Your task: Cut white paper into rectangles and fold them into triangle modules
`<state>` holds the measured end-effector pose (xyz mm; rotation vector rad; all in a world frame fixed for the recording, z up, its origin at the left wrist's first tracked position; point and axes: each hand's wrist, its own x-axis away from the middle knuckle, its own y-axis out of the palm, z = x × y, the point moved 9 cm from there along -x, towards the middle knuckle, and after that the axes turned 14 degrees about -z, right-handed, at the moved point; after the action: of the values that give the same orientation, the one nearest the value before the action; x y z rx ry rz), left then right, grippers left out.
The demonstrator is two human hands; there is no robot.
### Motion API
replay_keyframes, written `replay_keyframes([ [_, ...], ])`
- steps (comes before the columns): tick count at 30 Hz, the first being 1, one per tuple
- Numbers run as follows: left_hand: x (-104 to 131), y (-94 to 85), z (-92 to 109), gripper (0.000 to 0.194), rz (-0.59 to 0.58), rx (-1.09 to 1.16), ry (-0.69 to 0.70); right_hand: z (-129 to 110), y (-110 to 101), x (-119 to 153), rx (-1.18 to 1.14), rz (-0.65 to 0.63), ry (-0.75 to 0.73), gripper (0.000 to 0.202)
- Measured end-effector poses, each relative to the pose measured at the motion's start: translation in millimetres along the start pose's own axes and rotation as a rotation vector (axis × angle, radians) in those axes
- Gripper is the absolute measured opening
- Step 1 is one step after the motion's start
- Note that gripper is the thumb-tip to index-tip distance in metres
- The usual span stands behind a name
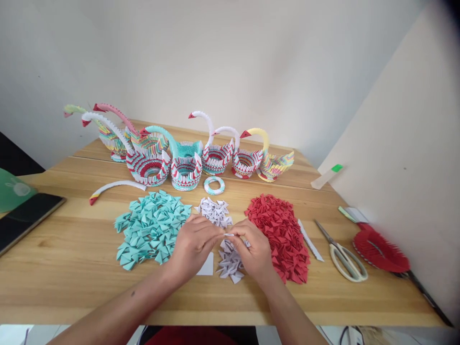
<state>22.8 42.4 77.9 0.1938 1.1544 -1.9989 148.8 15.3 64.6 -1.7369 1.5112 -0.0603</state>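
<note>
Pinches a small white slip [229, 235] between fingertips, closed on its left end with the left hand [192, 242] and on its right end with the right hand [254, 245]. Seems, as a judgement, to be partway through folding or creasing the paper. Seems to call next for a firm, even press along the crease, with the paper's edges kept in line. Shows the slip nearly edge-on, so cannot tell how many folds are in it. Holds it right at the fingertips, seemingly raised above the tabletop [89, 292], closer to the near edge than to the far one. Has the far white pile [214, 212] just beyond the fingers, and the near white pile [230, 262] below, between the hands. Has a white card [206, 265] beside the left hand, toward the near edge. Has the teal pile [153, 227] toward the left edge and the red pile [278, 237] toward the right edge. Includes, farther toward the right edge, a pair of scissors [339, 254]. Includes, toward the far edge, a ring [207, 185] and a row of paper swans [187, 177]
</note>
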Motion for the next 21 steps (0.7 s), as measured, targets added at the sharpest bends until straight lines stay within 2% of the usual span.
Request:
replay_keyframes([
  [6, -2.4, 2.4, -5.7, 0.027, -0.042, 0.018, -0.058, 0.3, 0.5, -0.7, 0.011, 0.005, 0.018, 0.008],
  [11, -2.7, 7.2, -11.5, 0.026, -0.085, 0.004, -0.090, 4.0, -2.7, -0.5, -0.031, 0.026, 0.082, 0.012],
  [16, -2.4, 3.2, -18.5, 0.017, -0.028, 0.176, -0.174, 16.7, -0.4, 0.6, -0.070, 0.024, 0.212, 0.017],
  [19, 2.1, -1.0, -24.2, 0.009, 0.048, 0.316, -0.222, 23.4, 9.6, -0.1, -0.195, -0.066, 0.273, 0.020],
  [21, 6.3, 2.9, -31.8, 0.005, 0.059, 0.460, -0.270, 25.4, 17.4, -0.4, -0.326, -0.136, 0.284, 0.024],
])
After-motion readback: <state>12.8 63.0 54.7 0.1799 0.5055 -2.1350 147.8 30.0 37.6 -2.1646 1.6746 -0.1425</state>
